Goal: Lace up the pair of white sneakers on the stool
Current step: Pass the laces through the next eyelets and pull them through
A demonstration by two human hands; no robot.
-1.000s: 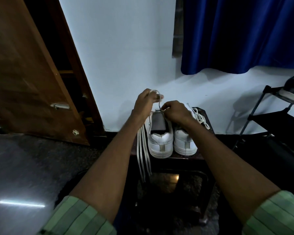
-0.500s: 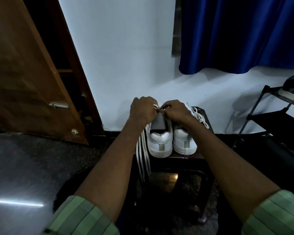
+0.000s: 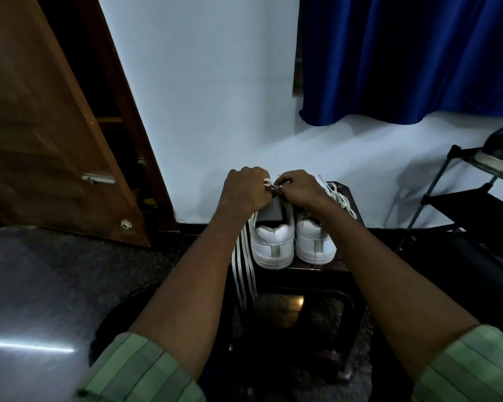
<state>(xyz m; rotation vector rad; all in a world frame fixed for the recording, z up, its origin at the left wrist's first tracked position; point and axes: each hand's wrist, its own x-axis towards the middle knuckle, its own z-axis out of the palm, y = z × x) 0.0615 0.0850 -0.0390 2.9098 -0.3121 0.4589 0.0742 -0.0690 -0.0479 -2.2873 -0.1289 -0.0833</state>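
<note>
white sneakers [image 3: 291, 242], white laces [image 3: 243, 274], blue curtain [image 3: 404, 59], green striped sleeves [image 3: 140, 369], brown door [image 3: 41, 126]

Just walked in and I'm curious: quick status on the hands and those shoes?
Left hand and right hand both pinching lace over left sneaker. Loose lace ends hang off stool. Nothing in the way.

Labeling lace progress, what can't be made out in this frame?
- Head view: eyelets and tongue of the left sneaker, covered by the left hand and right hand.
- Lace between the fingertips: too small to trace its path.
- Right sneaker front: behind the right forearm.
- Stool top: dark, edges unclear.
</note>
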